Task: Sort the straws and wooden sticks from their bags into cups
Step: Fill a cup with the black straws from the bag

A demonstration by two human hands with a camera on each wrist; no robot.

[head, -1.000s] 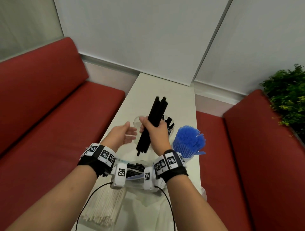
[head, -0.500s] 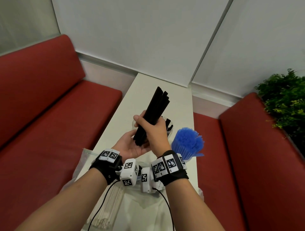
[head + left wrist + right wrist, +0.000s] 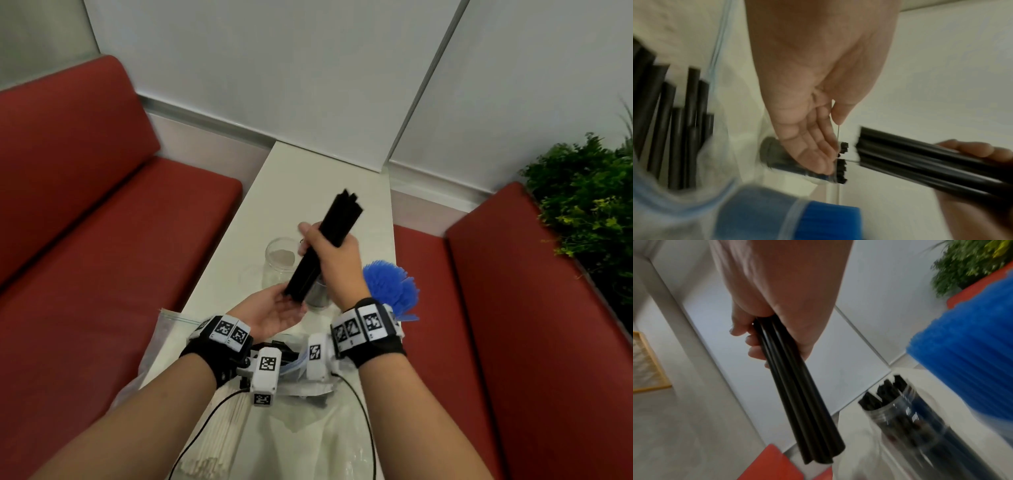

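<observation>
My right hand grips a bundle of black straws around its middle, tilted with the top end leaning away to the right. My left hand lies open, palm up, under the bundle's lower end. In the left wrist view a small gap shows between the left hand's fingers and the black straws. A clear cup with several black straws stands beside the hands. The right hand wraps the black straws. An empty clear cup stands further left.
A cup of blue straws stands at the table's right edge. Clear bags lie near me: one with wooden sticks, one with more black straws. Red benches flank the narrow white table; a plant is at right.
My left hand has moved from beside the bundle to under its lower end, palm up. The right hand has kept its grip and lifted the bundle up and right, uncovering the empty cup.
</observation>
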